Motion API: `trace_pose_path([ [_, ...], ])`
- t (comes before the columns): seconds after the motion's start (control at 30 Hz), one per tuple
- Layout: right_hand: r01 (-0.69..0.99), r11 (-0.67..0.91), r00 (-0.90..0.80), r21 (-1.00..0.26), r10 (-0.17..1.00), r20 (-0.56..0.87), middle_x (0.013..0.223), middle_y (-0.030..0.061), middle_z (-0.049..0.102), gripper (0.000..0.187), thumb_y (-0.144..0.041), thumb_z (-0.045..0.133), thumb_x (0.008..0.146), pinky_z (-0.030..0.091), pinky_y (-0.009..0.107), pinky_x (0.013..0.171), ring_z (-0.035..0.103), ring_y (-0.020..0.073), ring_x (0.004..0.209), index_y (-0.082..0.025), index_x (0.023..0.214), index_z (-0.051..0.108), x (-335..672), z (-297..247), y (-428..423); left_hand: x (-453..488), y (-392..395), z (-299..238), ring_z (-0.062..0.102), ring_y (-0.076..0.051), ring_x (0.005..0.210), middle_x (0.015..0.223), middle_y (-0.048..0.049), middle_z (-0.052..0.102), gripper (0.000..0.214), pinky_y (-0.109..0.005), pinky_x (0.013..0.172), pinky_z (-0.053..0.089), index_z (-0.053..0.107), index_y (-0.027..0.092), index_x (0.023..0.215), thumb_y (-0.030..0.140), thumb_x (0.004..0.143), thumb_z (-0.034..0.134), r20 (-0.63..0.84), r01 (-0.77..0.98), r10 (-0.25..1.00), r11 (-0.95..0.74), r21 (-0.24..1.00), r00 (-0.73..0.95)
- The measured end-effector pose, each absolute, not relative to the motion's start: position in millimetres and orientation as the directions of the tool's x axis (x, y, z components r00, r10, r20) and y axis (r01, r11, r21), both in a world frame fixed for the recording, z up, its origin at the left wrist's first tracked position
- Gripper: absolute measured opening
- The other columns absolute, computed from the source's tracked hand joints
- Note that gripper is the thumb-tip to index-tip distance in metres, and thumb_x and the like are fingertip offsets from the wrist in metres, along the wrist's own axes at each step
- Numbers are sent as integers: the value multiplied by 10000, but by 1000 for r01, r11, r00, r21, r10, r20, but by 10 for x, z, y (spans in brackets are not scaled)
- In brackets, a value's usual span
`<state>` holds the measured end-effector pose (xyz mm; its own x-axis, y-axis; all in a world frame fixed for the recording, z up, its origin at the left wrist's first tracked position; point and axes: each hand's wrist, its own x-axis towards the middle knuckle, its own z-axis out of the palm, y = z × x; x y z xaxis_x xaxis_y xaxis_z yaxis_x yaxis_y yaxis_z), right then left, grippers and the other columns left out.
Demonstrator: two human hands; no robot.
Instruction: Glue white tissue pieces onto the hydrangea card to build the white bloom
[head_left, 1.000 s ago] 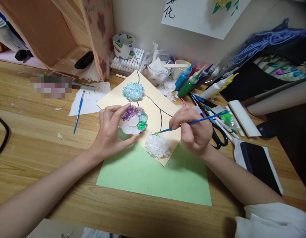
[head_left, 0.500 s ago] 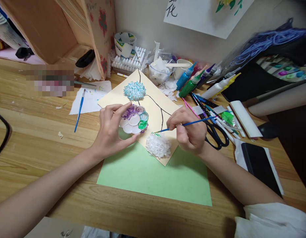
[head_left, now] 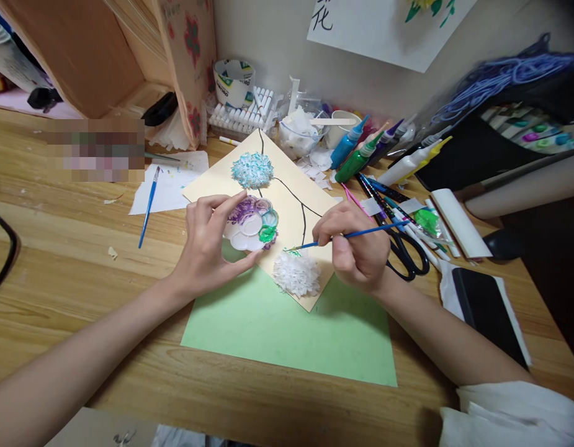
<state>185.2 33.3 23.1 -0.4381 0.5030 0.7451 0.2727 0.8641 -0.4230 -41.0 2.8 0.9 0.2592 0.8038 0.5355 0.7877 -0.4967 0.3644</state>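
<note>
My left hand grips a small white paint palette with purple, teal and green paint, held just above the cream sheet. My right hand pinches a thin blue paintbrush. Its tip touches the cream sheet just above a white tissue-paper flower, where a little green paint shows. A blue-and-white tissue flower sits at the sheet's far end, joined by black drawn stems. Under the cream sheet lies a light green sheet.
On the wooden desk a second blue brush rests on white paper at left. Paint bottles, pens and black scissors crowd the right. A marker tray, tape roll and tissue bowl stand at the back. A dark phone lies far right.
The right hand has drawn the brush slightly left and tilted its handle lower, keeping the tip by the white flower. The left hand and palette have barely moved.
</note>
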Motion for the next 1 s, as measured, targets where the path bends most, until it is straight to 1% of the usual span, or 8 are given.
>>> trace_pose_path([
  [0.13, 280, 861, -445, -424, 508, 737, 544, 7, 533, 158, -108, 394, 765, 387, 310, 520, 484, 151, 528, -199, 665, 477, 1850, 231, 326, -408, 28, 14, 434, -273, 1088, 1152, -106, 459, 769, -451, 919, 343, 324, 240, 1343, 416, 684, 678, 536, 787, 805, -495, 367, 256],
  [0.23, 289, 856, -402, -429, 515, 757, 569, 9, 545, 165, -127, 386, 782, 410, 319, 538, 504, 155, 543, -203, 672, 485, 1853, 222, 325, -409, 30, 15, 435, -273, 1092, 1154, -106, 460, 772, -454, 919, 343, 318, 244, 1345, 412, 684, 679, 538, 785, 801, -500, 365, 260],
  [0.33, 299, 852, -420, -430, 522, 742, 607, 18, 565, 159, -132, 384, 789, 427, 327, 564, 522, 161, 578, -201, 698, 494, 1844, 221, 330, -411, 30, 15, 436, -270, 1090, 1154, -106, 459, 768, -452, 918, 342, 316, 241, 1345, 414, 688, 674, 542, 784, 798, -505, 362, 264],
  [0.5, 295, 858, -484, -420, 514, 708, 589, 21, 548, 157, -102, 384, 780, 402, 313, 548, 501, 160, 581, -195, 695, 479, 1822, 237, 331, -416, 28, 13, 429, -274, 1091, 1157, -102, 456, 775, -457, 923, 335, 316, 246, 1346, 414, 682, 678, 536, 787, 804, -497, 367, 258],
  [0.63, 266, 858, -453, -440, 514, 729, 567, 11, 531, 157, -97, 389, 768, 385, 310, 545, 478, 153, 554, -196, 678, 472, 1838, 236, 322, -419, 27, 10, 425, -272, 1095, 1164, -103, 455, 785, -454, 922, 337, 310, 249, 1348, 420, 678, 681, 525, 790, 812, -488, 372, 255],
  [0.77, 254, 858, -407, -446, 513, 755, 570, 5, 532, 159, -104, 389, 766, 389, 313, 561, 484, 152, 552, -199, 675, 478, 1856, 224, 319, -418, 28, 11, 429, -269, 1087, 1163, -103, 458, 787, -454, 919, 336, 306, 249, 1351, 427, 680, 677, 523, 792, 812, -487, 367, 257],
  [0.9, 251, 862, -445, -440, 507, 739, 562, 2, 536, 155, -106, 395, 767, 385, 313, 551, 481, 151, 532, -200, 676, 477, 1853, 221, 322, -417, 28, 15, 430, -275, 1089, 1161, -102, 459, 785, -459, 923, 330, 309, 247, 1350, 419, 679, 678, 525, 791, 811, -489, 368, 258],
  [1.0, 248, 861, -431, -444, 508, 746, 545, -2, 525, 160, -109, 394, 773, 378, 309, 538, 477, 150, 521, -202, 669, 472, 1851, 224, 322, -416, 27, 18, 433, -276, 1092, 1160, -102, 461, 786, -461, 925, 330, 306, 251, 1352, 414, 680, 679, 523, 791, 812, -490, 367, 260],
])
